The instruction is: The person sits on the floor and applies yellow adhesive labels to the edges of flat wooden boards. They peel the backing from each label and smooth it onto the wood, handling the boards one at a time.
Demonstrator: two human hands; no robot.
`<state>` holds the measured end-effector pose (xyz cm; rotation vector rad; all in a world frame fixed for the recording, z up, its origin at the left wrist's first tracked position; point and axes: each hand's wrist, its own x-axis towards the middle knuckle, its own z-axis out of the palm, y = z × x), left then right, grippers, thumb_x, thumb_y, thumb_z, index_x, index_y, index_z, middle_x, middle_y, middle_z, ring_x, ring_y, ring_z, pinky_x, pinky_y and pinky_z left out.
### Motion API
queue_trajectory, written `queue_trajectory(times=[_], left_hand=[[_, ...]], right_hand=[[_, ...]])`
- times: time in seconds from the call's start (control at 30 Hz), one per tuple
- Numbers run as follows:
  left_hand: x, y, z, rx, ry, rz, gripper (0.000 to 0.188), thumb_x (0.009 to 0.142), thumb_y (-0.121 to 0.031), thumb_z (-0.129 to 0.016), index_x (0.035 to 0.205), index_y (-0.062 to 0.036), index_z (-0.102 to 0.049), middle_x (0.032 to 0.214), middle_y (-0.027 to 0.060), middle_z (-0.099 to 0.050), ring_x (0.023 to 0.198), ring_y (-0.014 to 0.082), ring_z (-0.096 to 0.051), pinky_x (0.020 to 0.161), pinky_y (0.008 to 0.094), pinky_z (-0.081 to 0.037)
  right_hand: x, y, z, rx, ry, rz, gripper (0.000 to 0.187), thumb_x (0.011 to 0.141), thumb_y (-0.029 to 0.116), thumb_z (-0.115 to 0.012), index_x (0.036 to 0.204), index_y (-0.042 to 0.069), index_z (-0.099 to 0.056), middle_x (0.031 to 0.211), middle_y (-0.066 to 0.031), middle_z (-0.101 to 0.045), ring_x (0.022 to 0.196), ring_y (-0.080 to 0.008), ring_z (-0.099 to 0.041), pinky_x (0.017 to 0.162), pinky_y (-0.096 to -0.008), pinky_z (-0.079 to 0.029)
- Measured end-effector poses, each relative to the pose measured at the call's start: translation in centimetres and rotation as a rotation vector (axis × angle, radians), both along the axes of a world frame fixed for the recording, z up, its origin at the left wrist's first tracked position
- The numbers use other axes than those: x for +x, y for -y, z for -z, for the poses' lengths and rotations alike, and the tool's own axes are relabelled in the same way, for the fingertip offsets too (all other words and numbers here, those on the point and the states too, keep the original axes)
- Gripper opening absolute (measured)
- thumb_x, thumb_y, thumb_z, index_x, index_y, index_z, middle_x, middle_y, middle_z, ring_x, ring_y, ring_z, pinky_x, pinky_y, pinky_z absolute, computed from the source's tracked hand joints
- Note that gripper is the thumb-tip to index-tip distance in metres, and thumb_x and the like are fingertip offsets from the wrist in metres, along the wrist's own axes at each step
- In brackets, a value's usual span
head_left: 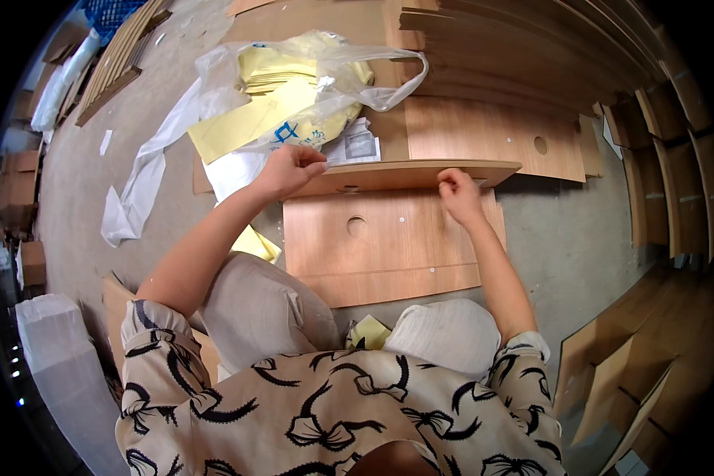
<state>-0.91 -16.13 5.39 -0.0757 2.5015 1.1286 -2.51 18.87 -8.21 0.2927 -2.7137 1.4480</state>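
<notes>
A wood-grain board (404, 176) stands on its long edge, tilted, across the far side of a flat wood-grain board (381, 246) before my knees. The flat board has a round hole and small pale fittings. At the upright board's left end is my left hand (292, 170), thumb and fingers pinched together near its top edge. My right hand (461, 197) is closed with curled fingers against the face near the right end, beside a small white spot. What either hand pinches is too small or hidden to tell. Just beyond lies a clear plastic bag (385, 97) of yellow paper sheets (278, 75).
Another holed board (492, 135) lies at the far right, beside a stack of brown panels (516, 55). Open cardboard cartons (611, 381) stand at lower right. Wrapped white foam (63, 357) is at lower left. More long strips (123, 59) lie at far left.
</notes>
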Motion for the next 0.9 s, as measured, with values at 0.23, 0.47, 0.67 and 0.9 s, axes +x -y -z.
queue_trajectory(times=[0.23,0.47,0.67,0.9], left_hand=[[0.7,1.4,3.8,-0.332,-0.73,0.283,0.03,0.079,-0.026,-0.067,0.098,-0.0032,-0.066,0.082,0.015,-0.066,0.074,0.0302,-0.062,0.07,0.037,-0.05],[-1.6,1.3,5.2,-0.39,-0.04,0.12,0.044,0.075,-0.046,-0.069,0.084,-0.0024,-0.069,0.08,0.0129,-0.067,0.075,0.0271,-0.063,0.068,0.0349,-0.049],[-2.1,3.0,6.7,-0.225,0.097,0.0,0.057,0.067,-0.056,-0.074,0.081,-0.0016,-0.069,0.078,0.0106,-0.066,0.072,0.0208,-0.062,0.069,0.032,-0.049],[-2.3,2.5,6.0,-0.275,0.06,0.01,0.057,0.068,-0.056,-0.073,0.08,-0.0008,-0.068,0.076,0.011,-0.066,0.072,0.0208,-0.061,0.068,0.0325,-0.048]], right_hand=[[-1.2,-3.5,-2.1,-0.5,0.338,0.597,0.018,0.083,0.023,-0.066,0.082,0.007,-0.057,0.073,0.0006,-0.056,0.062,-0.0055,-0.05,0.053,-0.0197,-0.042],[-1.8,-4.4,-1.4,-0.478,0.426,0.577,0.028,0.079,0.029,-0.073,0.077,0.008,-0.055,0.067,0.0015,-0.051,0.056,-0.0054,-0.046,0.045,-0.0194,-0.038],[-1.5,-4.8,0.1,-0.419,0.326,0.547,0.028,0.079,0.03,-0.073,0.077,0.009,-0.055,0.063,0.0024,-0.051,0.052,-0.0048,-0.044,0.044,-0.0185,-0.035],[0.0,-5.6,1.5,-0.243,0.172,0.432,0.023,0.081,0.026,-0.071,0.077,0.008,-0.056,0.063,0.0044,-0.05,0.056,-0.0051,-0.045,0.05,-0.0198,-0.037]])
